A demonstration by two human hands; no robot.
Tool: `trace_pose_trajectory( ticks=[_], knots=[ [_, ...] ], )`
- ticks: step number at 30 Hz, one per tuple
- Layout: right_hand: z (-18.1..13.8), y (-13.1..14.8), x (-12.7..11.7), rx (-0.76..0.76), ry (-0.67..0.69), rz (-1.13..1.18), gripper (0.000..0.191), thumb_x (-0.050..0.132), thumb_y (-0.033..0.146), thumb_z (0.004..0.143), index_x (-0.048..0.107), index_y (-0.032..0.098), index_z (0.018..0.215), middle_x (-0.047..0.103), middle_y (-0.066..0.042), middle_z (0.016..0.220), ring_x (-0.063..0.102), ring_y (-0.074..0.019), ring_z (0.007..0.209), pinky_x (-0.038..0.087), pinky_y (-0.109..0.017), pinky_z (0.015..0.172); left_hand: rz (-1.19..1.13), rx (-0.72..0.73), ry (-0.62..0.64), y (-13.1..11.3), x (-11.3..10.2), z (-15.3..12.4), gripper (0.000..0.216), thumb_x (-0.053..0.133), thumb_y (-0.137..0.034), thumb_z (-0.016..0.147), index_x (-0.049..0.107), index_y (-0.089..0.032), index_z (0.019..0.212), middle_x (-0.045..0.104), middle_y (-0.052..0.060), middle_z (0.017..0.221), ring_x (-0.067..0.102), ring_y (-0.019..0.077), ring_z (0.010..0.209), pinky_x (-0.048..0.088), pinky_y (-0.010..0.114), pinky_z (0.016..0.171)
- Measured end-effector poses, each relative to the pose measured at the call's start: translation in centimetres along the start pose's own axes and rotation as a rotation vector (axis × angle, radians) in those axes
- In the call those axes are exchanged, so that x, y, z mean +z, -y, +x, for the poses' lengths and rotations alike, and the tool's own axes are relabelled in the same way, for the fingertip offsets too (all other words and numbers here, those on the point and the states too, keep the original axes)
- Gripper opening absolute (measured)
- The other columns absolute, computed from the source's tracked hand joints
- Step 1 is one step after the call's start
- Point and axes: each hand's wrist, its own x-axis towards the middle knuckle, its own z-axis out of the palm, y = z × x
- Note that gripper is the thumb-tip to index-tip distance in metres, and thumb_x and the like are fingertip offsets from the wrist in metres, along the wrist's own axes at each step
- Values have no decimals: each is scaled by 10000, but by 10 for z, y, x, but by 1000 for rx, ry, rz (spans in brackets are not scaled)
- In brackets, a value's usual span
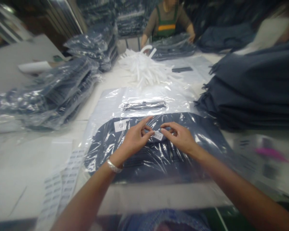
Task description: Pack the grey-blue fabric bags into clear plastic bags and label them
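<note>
A dark blue folded fabric item in a clear plastic bag (197,134) lies flat in front of me. Between my two hands is a small white printed label (158,135), just above or on the plastic. My left hand (138,134) pinches its left end between thumb and fingers, with the index finger stretched forward. Thumb and fingertips of my right hand (179,136) are close together at the label's right end; whether they touch it is hard to tell. Another white sticker (121,125) sits on the bag to the left of my left hand.
Label sheets (62,183) lie at the left. Bagged dark items (53,91) are piled beyond them, and dark blue fabric pieces (255,86) are stacked at the right. White strips (144,65) lie ahead. Across the table, a person (167,24) handles a bagged item.
</note>
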Motion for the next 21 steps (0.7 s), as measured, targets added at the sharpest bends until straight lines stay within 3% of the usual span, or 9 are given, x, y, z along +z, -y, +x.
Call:
trace_pose_trajectory(
  ticks=[6,10,21],
  knots=[
    [-4,-2,2,81,73,219,293,665,422,805,680,222,1019,722,-46,935,663,-194,838,509,-344,808,-103,-62,-42,-3,-4,1,643,659,-267,826,466,-226,1437,716,47,913,520,96,578,447,251,592],
    [-3,-11,5,112,108,331,338,695,406,772,654,210,1044,708,-38,856,653,-178,749,522,-334,736,-203,-120,-58,3,1,-1,663,694,-288,800,482,-197,1422,708,59,890,552,104,604,465,252,597],
    [9,-28,13,97,149,252,334,669,374,778,635,205,1064,679,-15,792,610,-148,660,476,-287,629,-265,-232,-49,17,17,1,694,691,-316,799,445,-201,1438,707,39,846,558,95,575,437,218,540]
  ],
)
